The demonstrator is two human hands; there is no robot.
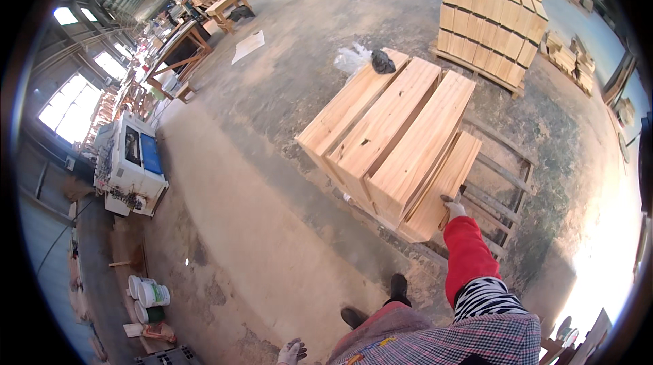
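Note:
My right hand (454, 209), in a pale glove with dark fingertips, grips the right edge of a low wooden box (445, 185). The thumb lies over the box's top; the other fingers are partly hidden at its side. This box sits on a slatted wooden pallet (500, 205), beside several taller, long pale wooden boxes (422, 137) in a row. Dark knots mark one of their tops. Down by my left side, my left hand (292, 351), also gloved, holds nothing, its fingers apart.
A dark crumpled bag (383, 61) and clear plastic (352, 59) lie at the row's far end. Stacked wooden boxes (493, 22) stand on a pallet beyond. At left are a white machine (136, 161) with a blue panel, white buckets (151, 293) and workbenches (180, 49).

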